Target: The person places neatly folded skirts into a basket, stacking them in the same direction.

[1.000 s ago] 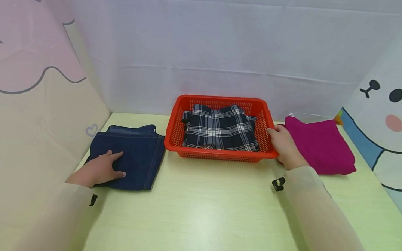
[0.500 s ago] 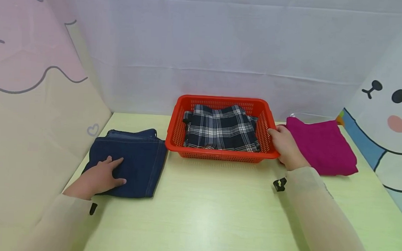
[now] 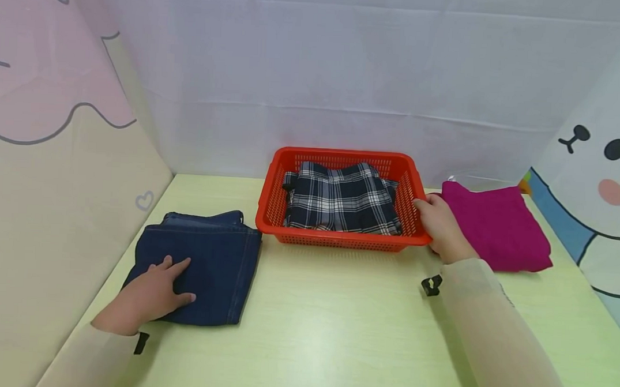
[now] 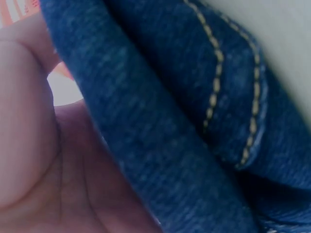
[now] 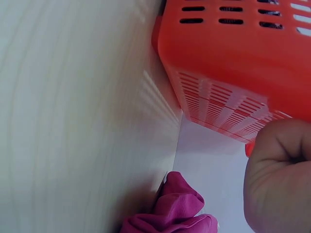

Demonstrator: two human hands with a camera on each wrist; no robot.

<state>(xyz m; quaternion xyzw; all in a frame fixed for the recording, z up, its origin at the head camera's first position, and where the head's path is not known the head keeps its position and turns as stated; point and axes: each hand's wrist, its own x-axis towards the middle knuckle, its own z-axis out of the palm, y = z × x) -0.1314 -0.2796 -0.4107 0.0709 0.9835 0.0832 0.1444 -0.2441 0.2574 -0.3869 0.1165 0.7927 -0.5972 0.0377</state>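
My left hand (image 3: 152, 293) rests on a folded pair of dark blue jeans (image 3: 215, 270) at the left of the table, its fingers spread and thumb out. In the left wrist view, the denim (image 4: 146, 121) with yellow stitching lies against my palm; the fingertips are hidden there. My right hand (image 3: 438, 225) grips the right rim of a red plastic basket (image 3: 339, 236) standing against the back wall. Inside the basket lies a folded navy and white plaid garment (image 3: 336, 197). In the right wrist view, my curled hand (image 5: 279, 179) holds the basket's edge.
A folded magenta cloth (image 3: 498, 230) lies on the table (image 3: 325, 327) right of the basket, close to my right hand. White walls (image 3: 346, 68) with printed cartoon shapes enclose the back and both sides.
My left hand has slid the jeans toward the near edge of the table, slightly right. The basket, my right hand and the magenta cloth stay in place.
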